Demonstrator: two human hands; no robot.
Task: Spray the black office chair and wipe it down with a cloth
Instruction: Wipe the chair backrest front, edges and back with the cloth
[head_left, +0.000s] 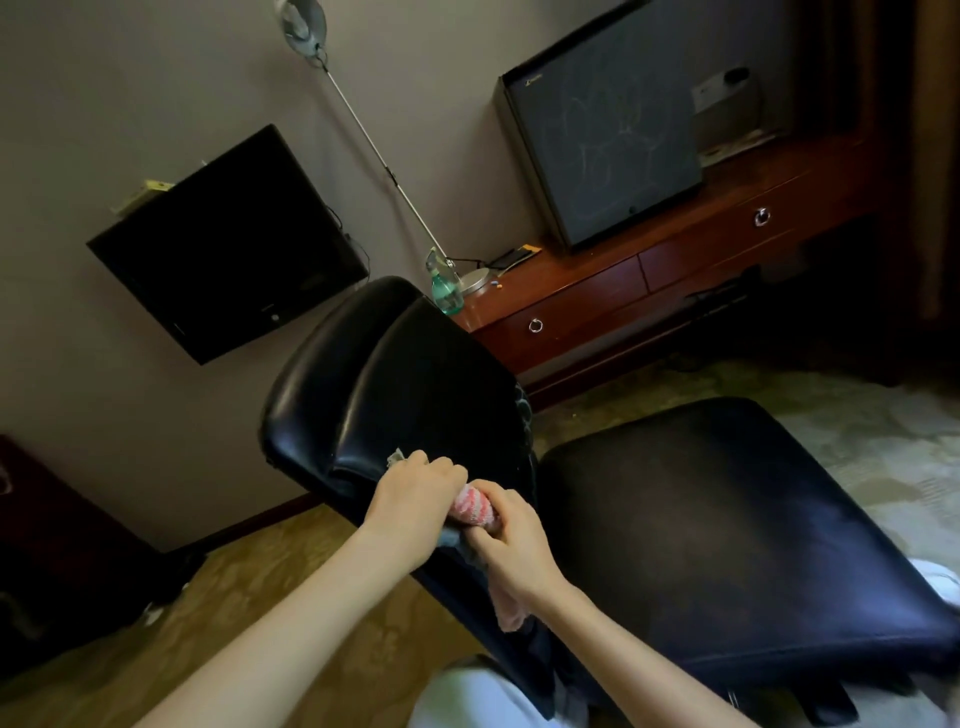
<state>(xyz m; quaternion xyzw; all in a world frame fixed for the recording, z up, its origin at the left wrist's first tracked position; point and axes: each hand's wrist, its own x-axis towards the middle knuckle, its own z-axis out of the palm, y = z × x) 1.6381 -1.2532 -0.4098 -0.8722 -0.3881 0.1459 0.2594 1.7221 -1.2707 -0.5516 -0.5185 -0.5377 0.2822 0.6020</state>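
Both hands, left (415, 488) and right (511, 540), grip 1 cloth (475, 506) (pink-striped); press firmly along the chair (395, 384) backrest's edge.

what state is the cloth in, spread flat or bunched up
Bunched: the striped cloth is wadded between left hand and right hand.

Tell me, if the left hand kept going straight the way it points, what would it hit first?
The left hand, gripping the cloth, would likely press straight into the black chair's backrest; it seems to be touching it now, though depth is unclear.
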